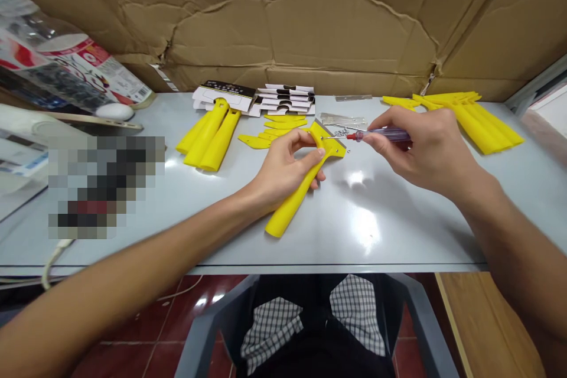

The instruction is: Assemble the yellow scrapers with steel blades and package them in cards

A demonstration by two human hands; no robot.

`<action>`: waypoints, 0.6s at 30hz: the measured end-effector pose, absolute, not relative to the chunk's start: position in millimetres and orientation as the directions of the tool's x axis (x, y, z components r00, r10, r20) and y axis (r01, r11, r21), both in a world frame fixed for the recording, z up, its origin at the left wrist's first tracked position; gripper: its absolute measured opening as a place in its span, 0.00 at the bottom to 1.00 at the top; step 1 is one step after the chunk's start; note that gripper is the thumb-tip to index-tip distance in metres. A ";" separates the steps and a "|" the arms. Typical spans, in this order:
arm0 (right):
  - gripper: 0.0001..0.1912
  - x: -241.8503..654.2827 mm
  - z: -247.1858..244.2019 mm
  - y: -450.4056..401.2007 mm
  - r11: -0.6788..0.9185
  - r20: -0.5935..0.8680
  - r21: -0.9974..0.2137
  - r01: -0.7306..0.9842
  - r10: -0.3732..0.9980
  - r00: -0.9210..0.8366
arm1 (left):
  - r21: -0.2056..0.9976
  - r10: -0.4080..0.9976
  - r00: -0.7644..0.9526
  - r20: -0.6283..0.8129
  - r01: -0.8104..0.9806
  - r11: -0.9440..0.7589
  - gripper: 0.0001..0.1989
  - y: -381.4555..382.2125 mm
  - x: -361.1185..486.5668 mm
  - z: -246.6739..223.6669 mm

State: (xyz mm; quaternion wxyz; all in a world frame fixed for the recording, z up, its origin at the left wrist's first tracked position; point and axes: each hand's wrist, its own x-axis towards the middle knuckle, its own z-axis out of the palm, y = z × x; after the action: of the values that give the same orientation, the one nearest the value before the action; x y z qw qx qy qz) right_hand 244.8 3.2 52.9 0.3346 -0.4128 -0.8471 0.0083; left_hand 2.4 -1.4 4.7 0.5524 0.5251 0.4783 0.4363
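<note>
My left hand (290,159) grips a yellow scraper (296,204) by its neck, its round handle slanting down toward the table's front edge. A thin grey blade edge shows along the scraper's head, and a screw sits near each end of it. In my right hand (420,144) is a screwdriver (390,134) with a clear purplish handle and a red collar. Its shaft points left, and the tip meets the screw on the head's upper left. Small loose screws (341,132) lie just behind the head, beside thin clear-looking metal blades (343,120).
Finished-looking yellow scraper handles (212,142) lie at left by black-and-white cards (225,95). Flat yellow pieces (283,124) sit in the middle. More yellow handles (487,124) rest at right. A large bottle (84,65) leans at back left; cardboard (301,29) stands behind.
</note>
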 end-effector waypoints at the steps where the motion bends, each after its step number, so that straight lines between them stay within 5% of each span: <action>1: 0.06 244.7 52.6 3.6 0.662 0.556 -0.294 0.689 0.705 -0.440 | 0.998 0.984 0.163 -0.069 0.019 0.067 0.11 -1.5 2.5 5.1; 18: 0.09 242.9 52.0 -0.3 0.681 0.506 -0.338 0.650 0.713 -0.485 | 0.998 0.986 0.158 -0.055 0.015 0.053 0.11 -1.3 2.6 4.6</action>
State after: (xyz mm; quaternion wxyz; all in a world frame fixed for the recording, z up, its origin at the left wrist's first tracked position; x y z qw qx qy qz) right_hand 242.9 -0.3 52.0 0.3173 -0.3960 -0.8602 0.0501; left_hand 2.6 -1.3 4.6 0.5487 0.5272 0.4747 0.4424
